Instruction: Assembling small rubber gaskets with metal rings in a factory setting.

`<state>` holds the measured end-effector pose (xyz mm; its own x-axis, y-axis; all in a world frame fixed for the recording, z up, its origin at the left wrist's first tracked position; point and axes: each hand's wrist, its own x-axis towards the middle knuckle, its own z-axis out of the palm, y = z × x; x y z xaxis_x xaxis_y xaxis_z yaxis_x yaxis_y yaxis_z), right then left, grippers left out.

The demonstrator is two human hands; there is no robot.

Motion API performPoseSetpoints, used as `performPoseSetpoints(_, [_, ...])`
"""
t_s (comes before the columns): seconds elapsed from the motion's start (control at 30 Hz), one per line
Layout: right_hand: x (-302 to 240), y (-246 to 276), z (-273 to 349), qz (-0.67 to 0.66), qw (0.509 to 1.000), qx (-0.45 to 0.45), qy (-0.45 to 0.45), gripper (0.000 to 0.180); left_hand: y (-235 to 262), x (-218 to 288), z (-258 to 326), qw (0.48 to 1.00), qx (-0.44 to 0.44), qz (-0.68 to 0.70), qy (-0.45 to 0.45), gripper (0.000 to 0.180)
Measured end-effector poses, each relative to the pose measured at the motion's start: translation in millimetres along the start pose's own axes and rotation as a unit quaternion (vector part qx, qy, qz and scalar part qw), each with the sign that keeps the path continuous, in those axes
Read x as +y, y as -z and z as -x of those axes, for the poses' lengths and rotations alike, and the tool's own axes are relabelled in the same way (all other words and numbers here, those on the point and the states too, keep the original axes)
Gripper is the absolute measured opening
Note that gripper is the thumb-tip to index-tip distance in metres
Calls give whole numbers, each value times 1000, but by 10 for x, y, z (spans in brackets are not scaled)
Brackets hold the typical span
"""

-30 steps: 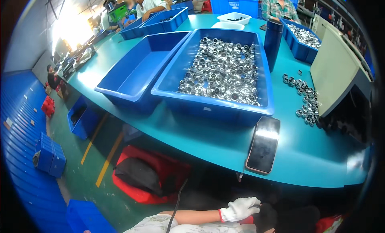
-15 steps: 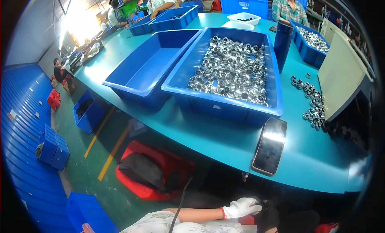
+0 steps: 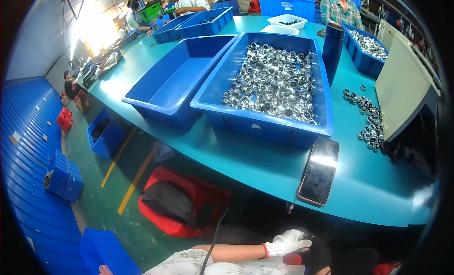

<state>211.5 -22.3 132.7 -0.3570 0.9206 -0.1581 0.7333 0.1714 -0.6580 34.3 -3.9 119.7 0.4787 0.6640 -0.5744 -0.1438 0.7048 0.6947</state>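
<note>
My left hand (image 3: 285, 243), in a white knit glove with a red cuff, is low in the head view, below the table's front edge. Its fingers curl together at a dark, shadowed spot, and what they hold cannot be made out. A red piece (image 3: 292, 259) shows just under the glove. I cannot make out my right hand. On the table, a blue bin (image 3: 265, 124) holds many shiny, ring-like metal parts (image 3: 276, 81). To its left stands an empty blue bin (image 3: 153, 106). A phone (image 3: 318, 173) lies near the front edge.
More metal parts (image 3: 370, 119) lie loose beside a pale panel (image 3: 405, 76) at the right. A dark bottle (image 3: 333, 55) stands behind the full bin. A red stool (image 3: 163, 213) with a dark cover is on the floor. Co-workers (image 3: 341, 12) sit across the table.
The gloved fingers have shifted slightly, with the thumb side lower now. The view has moved a little. A co-worker at the far left has changed posture.
</note>
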Motion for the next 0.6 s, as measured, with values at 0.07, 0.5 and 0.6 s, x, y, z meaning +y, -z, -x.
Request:
performPoseSetpoints(0.07, [-17, -28, 16, 12, 1000, 12, 6, 48, 8, 122, 57, 983, 2, -167, -77, 21])
performPoseSetpoints(0.5, [116, 146, 127, -75, 995, -5, -61, 38, -26, 161, 194, 989, -48, -136, -37, 24])
performPoseSetpoints(0.6, [-1, 173, 23, -121, 988, 97, 22, 45, 79, 250, 116, 977, -29, -204, 56, 25])
